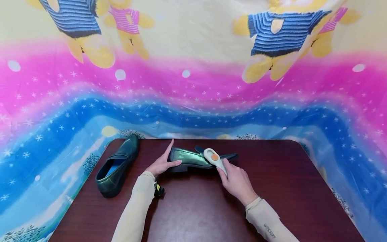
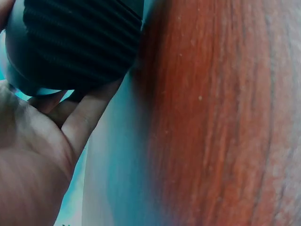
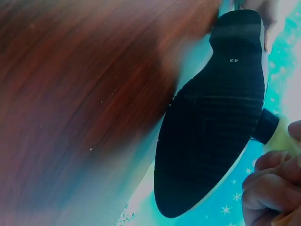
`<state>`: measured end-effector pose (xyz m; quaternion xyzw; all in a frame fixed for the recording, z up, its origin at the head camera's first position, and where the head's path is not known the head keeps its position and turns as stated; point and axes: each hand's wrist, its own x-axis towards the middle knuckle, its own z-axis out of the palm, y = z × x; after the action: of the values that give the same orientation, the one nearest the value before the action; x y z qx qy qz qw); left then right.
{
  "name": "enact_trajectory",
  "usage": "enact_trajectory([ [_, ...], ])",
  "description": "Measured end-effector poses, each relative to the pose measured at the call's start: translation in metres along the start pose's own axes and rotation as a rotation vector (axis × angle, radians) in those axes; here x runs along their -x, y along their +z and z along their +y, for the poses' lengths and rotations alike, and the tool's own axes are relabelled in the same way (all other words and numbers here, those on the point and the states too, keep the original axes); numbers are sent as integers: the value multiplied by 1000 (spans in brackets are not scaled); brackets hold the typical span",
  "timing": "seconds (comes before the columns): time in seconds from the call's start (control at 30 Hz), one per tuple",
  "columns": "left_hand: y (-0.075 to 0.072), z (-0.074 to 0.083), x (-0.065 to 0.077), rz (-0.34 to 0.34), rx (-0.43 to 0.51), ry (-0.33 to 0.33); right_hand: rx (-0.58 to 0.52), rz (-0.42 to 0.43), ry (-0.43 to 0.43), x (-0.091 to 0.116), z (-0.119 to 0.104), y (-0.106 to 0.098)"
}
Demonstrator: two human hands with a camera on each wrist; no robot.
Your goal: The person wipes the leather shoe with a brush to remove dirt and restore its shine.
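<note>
A dark green loafer [image 1: 187,157] is held on its side above the table, its toe pointing right. My left hand [image 1: 159,164] grips it at the heel, with the thumb along the near side. Ridged black tread on the heel [image 2: 77,47] fills the top of the left wrist view. My right hand [image 1: 240,181] holds a white-handled brush [image 1: 220,164] with an orange spot against the shoe's upper, near the strap. From the right wrist, the black sole [image 3: 211,127] marked 43 faces the camera, and the brush's dark head [image 3: 267,126] pokes out behind it.
The matching loafer [image 1: 118,164] stands upright at the table's left edge, blue insole showing. Underneath everything is a dark reddish-brown wooden table [image 1: 272,195]. A printed cloth [image 1: 193,84] with bears and snowflakes hangs behind and beside the table.
</note>
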<state>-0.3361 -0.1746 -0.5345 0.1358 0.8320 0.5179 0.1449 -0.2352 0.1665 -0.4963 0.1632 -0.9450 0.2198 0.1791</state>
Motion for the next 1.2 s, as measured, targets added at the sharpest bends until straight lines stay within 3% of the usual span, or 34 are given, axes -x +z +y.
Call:
enact_trajectory([
  [0.13, 1, -1, -1, 10, 7, 2, 38, 15, 30, 3, 13, -3],
  [0.3, 3, -2, -1, 6, 7, 9, 74, 28, 147, 10, 46, -11],
  [0.47, 2, 0, 2, 7, 12, 0, 51, 3, 208, 11, 63, -17],
  [0.77, 3, 2, 3, -11, 9, 9, -79, -31, 238, 14, 42, -15],
  [1.03, 1, 1, 4, 3, 11, 17, -105, -49, 80, 9, -1, -8],
  [1.2, 3, 3, 3, -6, -5, 35, -48, -43, 37, 9, -3, -2],
])
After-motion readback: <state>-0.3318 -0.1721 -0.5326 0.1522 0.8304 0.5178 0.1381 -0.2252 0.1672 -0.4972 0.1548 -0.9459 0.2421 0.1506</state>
